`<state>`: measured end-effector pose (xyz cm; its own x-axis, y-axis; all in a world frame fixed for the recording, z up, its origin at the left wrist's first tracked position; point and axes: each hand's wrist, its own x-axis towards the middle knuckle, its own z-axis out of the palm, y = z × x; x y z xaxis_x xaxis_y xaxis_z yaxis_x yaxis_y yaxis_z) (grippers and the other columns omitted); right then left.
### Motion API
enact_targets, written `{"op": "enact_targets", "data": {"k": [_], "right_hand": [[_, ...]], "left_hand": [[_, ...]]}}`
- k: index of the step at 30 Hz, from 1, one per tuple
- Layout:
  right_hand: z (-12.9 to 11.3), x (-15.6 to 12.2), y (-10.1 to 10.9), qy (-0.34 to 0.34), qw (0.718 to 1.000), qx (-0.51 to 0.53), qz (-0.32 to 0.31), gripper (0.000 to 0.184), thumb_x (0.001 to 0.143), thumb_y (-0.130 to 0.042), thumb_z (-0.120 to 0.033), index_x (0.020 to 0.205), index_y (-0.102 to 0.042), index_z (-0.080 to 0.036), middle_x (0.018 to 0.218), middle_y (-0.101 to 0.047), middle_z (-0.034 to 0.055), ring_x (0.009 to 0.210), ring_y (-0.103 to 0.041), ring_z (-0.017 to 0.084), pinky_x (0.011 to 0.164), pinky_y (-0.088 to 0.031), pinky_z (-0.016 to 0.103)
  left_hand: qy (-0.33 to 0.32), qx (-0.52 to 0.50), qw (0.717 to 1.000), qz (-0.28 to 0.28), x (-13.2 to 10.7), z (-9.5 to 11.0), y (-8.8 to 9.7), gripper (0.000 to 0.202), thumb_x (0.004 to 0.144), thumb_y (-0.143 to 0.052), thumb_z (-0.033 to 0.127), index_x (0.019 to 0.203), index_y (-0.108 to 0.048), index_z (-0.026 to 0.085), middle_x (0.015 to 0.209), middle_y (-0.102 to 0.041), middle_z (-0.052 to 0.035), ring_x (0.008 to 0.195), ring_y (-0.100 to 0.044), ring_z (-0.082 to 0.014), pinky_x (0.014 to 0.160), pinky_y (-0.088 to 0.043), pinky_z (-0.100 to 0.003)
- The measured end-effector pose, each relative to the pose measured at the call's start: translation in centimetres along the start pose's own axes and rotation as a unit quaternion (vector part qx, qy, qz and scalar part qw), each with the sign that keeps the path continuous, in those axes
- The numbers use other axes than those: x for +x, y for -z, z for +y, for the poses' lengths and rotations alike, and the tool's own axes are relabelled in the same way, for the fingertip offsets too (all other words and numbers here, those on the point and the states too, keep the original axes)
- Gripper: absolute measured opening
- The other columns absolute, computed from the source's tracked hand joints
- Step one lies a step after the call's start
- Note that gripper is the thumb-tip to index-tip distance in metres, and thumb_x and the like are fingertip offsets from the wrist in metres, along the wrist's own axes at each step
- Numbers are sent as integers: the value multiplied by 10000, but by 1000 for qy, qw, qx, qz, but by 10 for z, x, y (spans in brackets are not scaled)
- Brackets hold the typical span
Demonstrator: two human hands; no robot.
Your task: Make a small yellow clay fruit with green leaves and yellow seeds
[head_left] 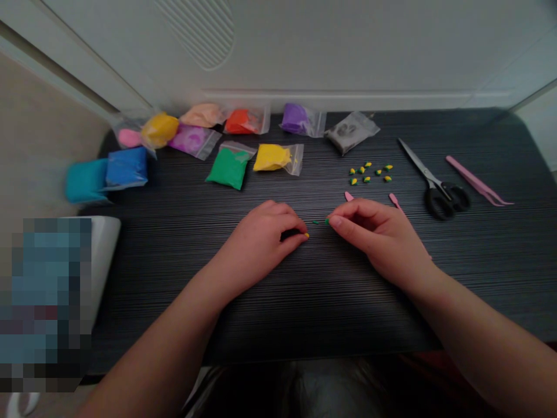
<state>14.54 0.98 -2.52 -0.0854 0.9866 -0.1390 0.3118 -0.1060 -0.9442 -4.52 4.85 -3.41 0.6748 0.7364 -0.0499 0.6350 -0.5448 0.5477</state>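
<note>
From my end I see the left hand [263, 241], near the frame's centre, pinching a yellow bit [307, 235] at its fingertips. The right hand [385, 235], just right of centre, pinches a green bit [327, 221]; a green sliver [315, 222] (tiny on my feed) lies between them. Yellow-and-green pieces [366, 180] sit upper right of centre.

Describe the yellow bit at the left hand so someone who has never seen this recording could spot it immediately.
Start with the dark table and find the left hand near its middle. The yellow bit shows at that hand's pinched fingertips. Only yellow is visible on it, unlike the green sliver to its right and the yellow-and-green pieces farther back.
</note>
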Motion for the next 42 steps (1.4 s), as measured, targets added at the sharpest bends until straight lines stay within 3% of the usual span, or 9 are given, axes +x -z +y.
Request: {"op": "enact_targets", "data": {"k": [6, 12, 16, 19, 27, 31, 36, 42], "right_hand": [[1, 0, 0, -6, 1000, 15, -4, 129, 774, -590, -321, 763, -629, -198, 647, -565, -32, 576, -455, 80, 568, -362, 234], [-2, -2, 1, -9, 998, 62, 3, 101, 762, -609, -301, 739, -630, -205, 659, -573, -24, 601, -480, 90, 560, -389, 225], [-1, -4, 0, -5, 993, 118, 4, 83, 755, -624, -309, 746, -636, -227, 676, -590, -29, 623, -502, 93, 583, -411, 222], [0, -6, -1, -2, 990, 139, 6, 73, 750, -631, -310, 750, -642, -238, 676, -595, -31, 626, -511, 94, 584, -418, 221], [-3, -8, -2, -13, 986, 165, 5, 76, 743, -639, -309, 748, -643, -233, 676, -602, -25, 626, -524, 101, 583, -435, 229], [-4, -10, -4, -29, 979, 202, -7, 58, 749, -636, -297, 762, -644, -241, 697, -605, -31, 640, -527, 92, 599, -434, 219], [-2, -11, -11, -36, 976, 214, -4, 85, 758, -622, -311, 768, -637, -227, 724, -610, -17, 672, -537, 105, 614, -437, 230], [-2, -14, -14, -2, 981, 188, 50, 67, 778, -601, -297, 784, -622, -234, 734, -609, -17, 674, -533, 108, 612, -440, 236]], "left_hand": [[59, -172, 983, 9, -3, 12, 3, 107, 774, -569, 261, 838, -646, 224, 833, -650, 19, 790, -568, -139, 727, -409, -261], [123, -434, 891, 44, -5, 20, 1, 126, 709, -656, 272, 777, -622, 171, 793, -649, -18, 707, -589, -128, 652, -455, -242], [133, -520, 841, 75, -6, 20, -1, 114, 679, -685, 217, 758, -611, 180, 771, -626, -8, 711, -582, -117, 646, -461, -233], [131, -539, 828, 86, -6, 20, -2, 108, 681, -683, 191, 758, -608, 185, 770, -616, -3, 717, -577, -112, 646, -463, -228], [100, -541, 828, 108, -5, 26, 0, 86, 693, -661, 142, 747, -606, 179, 797, -645, -13, 772, -603, -130, 729, -489, -261], [81, -500, 853, 128, -7, 27, 0, 88, 699, -659, 142, 756, -607, 183, 782, -637, -4, 775, -598, -123, 732, -485, -247], [64, -375, 906, 186, -9, 31, -2, 142, 689, -671, 173, 817, -608, 183, 802, -642, -17, 769, -598, -138, 730, -481, -266], [-81, -160, 939, 294, -11, 32, -5, 194, 672, -671, 104, 809, -605, 224, 811, -650, -2, 818, -589, -156, 764, -481, -323]]}}
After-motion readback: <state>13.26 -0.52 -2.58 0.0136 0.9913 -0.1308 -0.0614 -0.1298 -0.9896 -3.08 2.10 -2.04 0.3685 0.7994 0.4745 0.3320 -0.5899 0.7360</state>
